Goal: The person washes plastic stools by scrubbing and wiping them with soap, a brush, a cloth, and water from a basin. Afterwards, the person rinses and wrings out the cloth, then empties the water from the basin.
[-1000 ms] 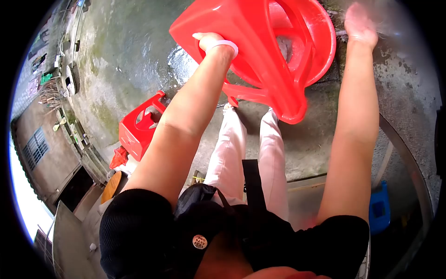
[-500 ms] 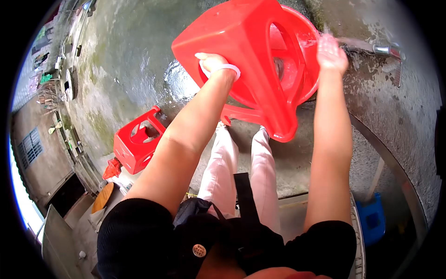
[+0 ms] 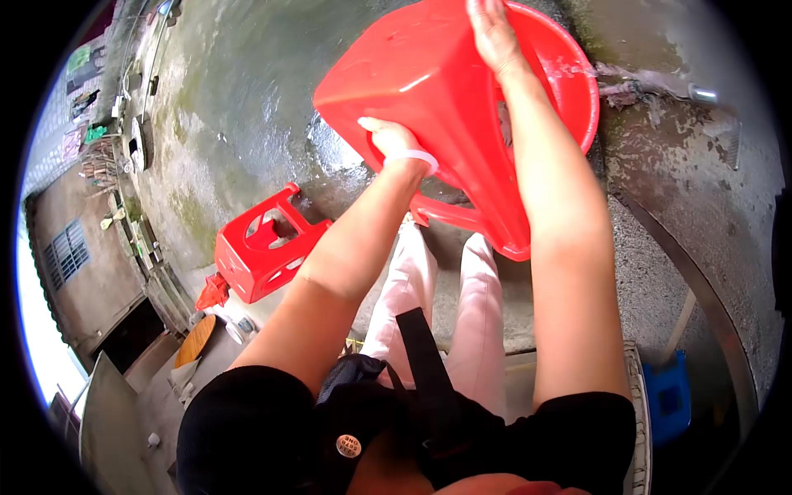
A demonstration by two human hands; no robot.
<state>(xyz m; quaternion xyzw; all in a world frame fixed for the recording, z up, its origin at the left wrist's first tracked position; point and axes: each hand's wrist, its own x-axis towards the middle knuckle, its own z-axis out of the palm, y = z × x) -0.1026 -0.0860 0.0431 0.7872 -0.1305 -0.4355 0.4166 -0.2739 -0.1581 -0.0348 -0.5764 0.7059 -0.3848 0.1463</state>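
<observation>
A large red plastic stool (image 3: 388,78) is held tilted on its side over a red basin (image 3: 591,124). My left hand (image 3: 389,139), with a pale bracelet at the wrist, grips the stool through an opening in its side; the fingers are hidden inside and the thumb shows. Against the stool's upper part lies my right hand (image 3: 497,40), fingers stretched out and holding nothing. Water from a metal spout (image 3: 701,95) at the right runs into the basin.
A smaller red stool (image 3: 241,268) lies to the left on the wet concrete floor (image 3: 247,107), beside a crumpled red bag (image 3: 213,291). At lower right there is a blue plastic stool (image 3: 667,396). A curved ledge edge (image 3: 709,289) runs along the right.
My right hand has moved left from the water stream onto the stool's upper side. My left hand keeps its grip, and the stool has shifted slightly in view.
</observation>
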